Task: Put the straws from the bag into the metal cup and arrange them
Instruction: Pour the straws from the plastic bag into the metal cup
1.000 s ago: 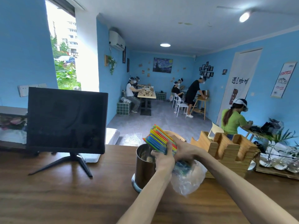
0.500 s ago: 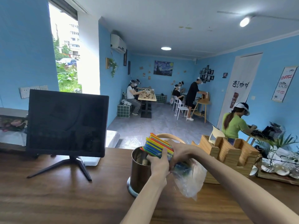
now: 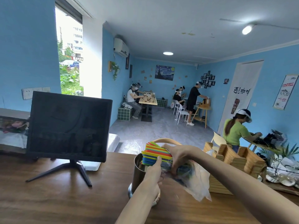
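Above the metal cup (image 3: 139, 170), both hands, left hand (image 3: 153, 172) and right hand (image 3: 176, 155), clamp the straws (image 3: 155, 153); bundle lies level, free ends toward the cup, bag (image 3: 194, 178) trailing right.

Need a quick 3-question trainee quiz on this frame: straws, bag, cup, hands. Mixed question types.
1. True or false: the straws already stand upright inside the cup.
2. Which hand is nearer the bag? A. left hand B. right hand
3. Fill in: left of the cup stands a dark ____.

Key: 1 false, the bundle lies tilted across the rim, half in the bag. 2 B. 3 monitor.
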`<control>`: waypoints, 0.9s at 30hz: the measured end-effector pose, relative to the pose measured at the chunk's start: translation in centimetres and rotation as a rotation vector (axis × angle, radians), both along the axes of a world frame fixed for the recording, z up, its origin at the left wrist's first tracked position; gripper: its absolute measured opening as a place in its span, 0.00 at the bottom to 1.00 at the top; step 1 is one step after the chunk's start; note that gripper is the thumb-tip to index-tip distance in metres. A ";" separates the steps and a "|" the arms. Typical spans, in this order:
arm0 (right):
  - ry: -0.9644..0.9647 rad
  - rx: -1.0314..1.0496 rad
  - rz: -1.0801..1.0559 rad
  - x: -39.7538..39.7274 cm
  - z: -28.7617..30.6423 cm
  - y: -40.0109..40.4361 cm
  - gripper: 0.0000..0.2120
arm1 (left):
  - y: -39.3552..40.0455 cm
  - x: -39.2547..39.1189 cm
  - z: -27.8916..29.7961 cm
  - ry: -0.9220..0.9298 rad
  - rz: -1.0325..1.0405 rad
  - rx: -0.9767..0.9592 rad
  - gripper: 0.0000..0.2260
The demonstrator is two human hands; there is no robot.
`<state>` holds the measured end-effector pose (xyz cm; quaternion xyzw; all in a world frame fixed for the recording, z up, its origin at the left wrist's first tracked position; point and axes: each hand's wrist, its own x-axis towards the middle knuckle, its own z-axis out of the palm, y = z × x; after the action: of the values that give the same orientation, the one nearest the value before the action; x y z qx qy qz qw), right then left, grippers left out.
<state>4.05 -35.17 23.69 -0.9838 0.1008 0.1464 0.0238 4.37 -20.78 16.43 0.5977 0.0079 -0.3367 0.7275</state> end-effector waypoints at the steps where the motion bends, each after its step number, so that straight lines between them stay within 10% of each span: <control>1: 0.005 -0.009 -0.001 0.1 0.0 0.1 0.54 | 0.2 0.4 -0.5 -0.015 -0.014 -0.013 0.22; 12: 0.056 -0.048 0.009 0.8 0.3 1.5 0.56 | 4.3 0.2 -1.1 -0.002 0.025 -0.046 0.26; 19: 0.064 -0.089 0.011 0.8 0.5 2.0 0.55 | 6.2 3.7 0.4 -1.383 0.129 0.545 0.22; 27: 0.110 -0.129 -0.002 1.1 0.7 2.5 0.52 | 2.7 10.4 1.9 -1.495 -0.565 0.558 0.56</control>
<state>5.13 -32.65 24.35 -0.9737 0.1123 0.1931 -0.0452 14.82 -18.06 18.30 0.8004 -0.5421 -0.0077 0.2557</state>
